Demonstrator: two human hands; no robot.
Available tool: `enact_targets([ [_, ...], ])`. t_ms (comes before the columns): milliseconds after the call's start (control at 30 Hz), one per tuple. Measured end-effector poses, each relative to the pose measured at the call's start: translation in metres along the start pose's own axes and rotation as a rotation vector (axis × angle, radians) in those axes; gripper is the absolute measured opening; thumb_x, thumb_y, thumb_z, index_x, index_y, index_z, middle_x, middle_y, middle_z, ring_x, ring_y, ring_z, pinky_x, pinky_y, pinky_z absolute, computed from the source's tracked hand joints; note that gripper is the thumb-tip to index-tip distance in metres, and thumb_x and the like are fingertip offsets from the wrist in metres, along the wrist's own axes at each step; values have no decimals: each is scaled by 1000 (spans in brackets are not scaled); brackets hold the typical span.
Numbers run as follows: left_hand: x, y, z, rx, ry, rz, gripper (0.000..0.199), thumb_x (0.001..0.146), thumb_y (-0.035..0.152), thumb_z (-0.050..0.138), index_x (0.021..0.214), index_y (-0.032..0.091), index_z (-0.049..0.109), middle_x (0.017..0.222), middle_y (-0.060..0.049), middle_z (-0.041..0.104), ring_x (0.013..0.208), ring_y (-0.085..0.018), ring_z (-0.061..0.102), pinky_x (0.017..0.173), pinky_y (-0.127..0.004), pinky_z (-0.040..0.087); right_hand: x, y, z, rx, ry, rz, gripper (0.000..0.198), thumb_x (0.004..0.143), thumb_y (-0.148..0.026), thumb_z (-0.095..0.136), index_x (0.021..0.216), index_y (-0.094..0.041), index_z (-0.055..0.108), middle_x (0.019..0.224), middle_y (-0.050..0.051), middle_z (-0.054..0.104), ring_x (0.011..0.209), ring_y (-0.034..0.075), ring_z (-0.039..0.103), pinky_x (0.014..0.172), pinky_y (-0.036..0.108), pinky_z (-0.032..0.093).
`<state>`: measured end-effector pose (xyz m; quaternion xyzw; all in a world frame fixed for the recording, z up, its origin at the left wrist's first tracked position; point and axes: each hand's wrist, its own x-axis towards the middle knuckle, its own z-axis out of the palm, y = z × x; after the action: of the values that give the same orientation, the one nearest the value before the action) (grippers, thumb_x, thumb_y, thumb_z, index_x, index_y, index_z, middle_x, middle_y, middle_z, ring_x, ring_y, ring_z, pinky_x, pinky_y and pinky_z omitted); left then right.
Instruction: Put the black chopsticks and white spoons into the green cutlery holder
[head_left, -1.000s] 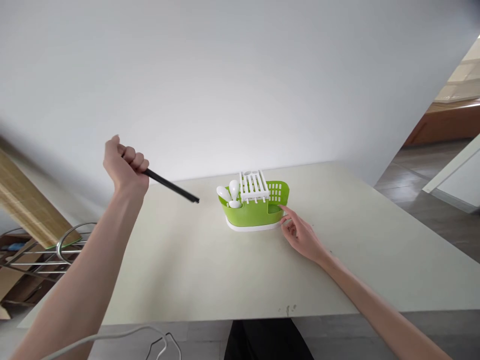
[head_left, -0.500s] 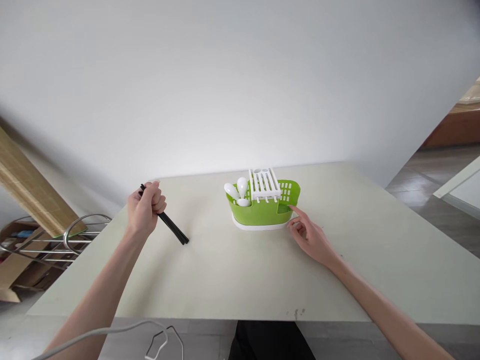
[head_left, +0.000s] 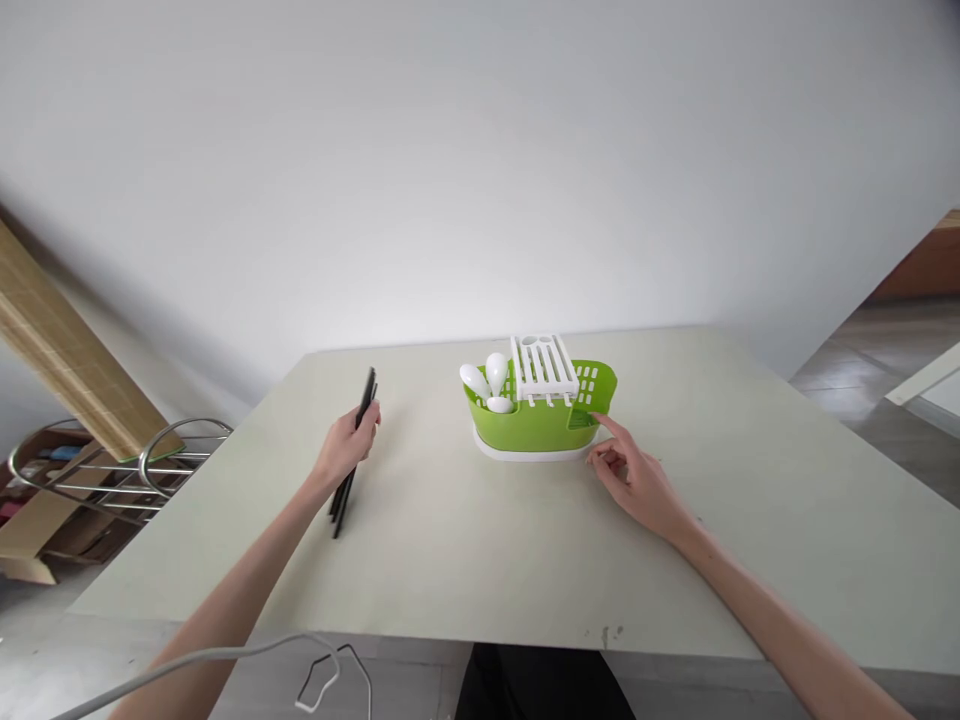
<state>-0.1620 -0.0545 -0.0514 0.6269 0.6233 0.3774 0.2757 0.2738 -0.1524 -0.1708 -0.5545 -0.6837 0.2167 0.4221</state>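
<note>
Pale tabletop (head_left: 465, 560) against white wall (head_left: 480, 180). Clenches slim black sticks (head_left: 366, 396) in left hand (head_left: 351, 443), at nine o'clock from oval green plastic basket (head_left: 525, 432) straight ahead at twelve. Rests right hand (head_left: 634, 480) at basket's four o'clock, index extended to low rim, other fingers curled; cannot tell whether pinching. Glossy white spoons (head_left: 496, 371) in basket's nine-o'clock end.

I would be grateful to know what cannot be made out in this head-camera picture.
All in the head view:
1. The exact number of black sticks: they overlap, and the left hand covers their middles.
2. Lower ends of the white spoons: behind the front wall of the green basket.
3. The cardboard box's full contents: metal rack in front, left edge cutting it off.
</note>
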Motion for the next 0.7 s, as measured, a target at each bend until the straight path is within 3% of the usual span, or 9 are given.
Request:
enact_targets([
  [100,5,-28,-8,502,-61,-53,38,95,52,45,98,21,67,70,-4,65,60,-22,61,55,-31,44,-1,-2,-1,5,-1,4,60,106,-43,48,162,-29,32,101,5,75,81,20,68,80,38,58],
  [200,-2,-49,-14,753,-53,-81,56,97,51,38,130,13,62,105,-17,75,93,-34,72,74,-40,53,-2,-2,-1,8,-2,6,60,106,-43,49,162,-30,32,101,4,74,82,20,69,79,37,58],
  [267,-9,-58,-14,850,-17,-91,67,99,55,34,146,10,52,129,-23,68,108,-39,70,85,-46,54,-2,0,0,11,-5,5,60,105,-42,49,162,-30,32,101,4,74,81,20,69,78,36,58],
  [333,-16,-62,-11,903,21,-115,74,100,59,30,153,10,45,140,-25,60,113,-42,68,90,-51,54,-1,1,0,9,-1,5,61,105,-42,49,162,-30,32,101,4,74,80,20,69,77,36,58],
  [500,-24,-71,0,971,104,-66,75,102,55,29,157,6,43,136,-29,56,128,-44,58,106,-55,45,-2,1,0,-12,14,11,61,105,-43,49,162,-29,33,100,5,75,77,20,68,75,36,58],
  [700,-23,-92,5,987,144,-17,70,103,49,27,155,7,49,161,-26,44,153,-41,34,125,-59,24,-3,1,-1,-14,9,0,61,105,-45,50,162,-29,34,99,5,76,81,21,70,78,37,59],
])
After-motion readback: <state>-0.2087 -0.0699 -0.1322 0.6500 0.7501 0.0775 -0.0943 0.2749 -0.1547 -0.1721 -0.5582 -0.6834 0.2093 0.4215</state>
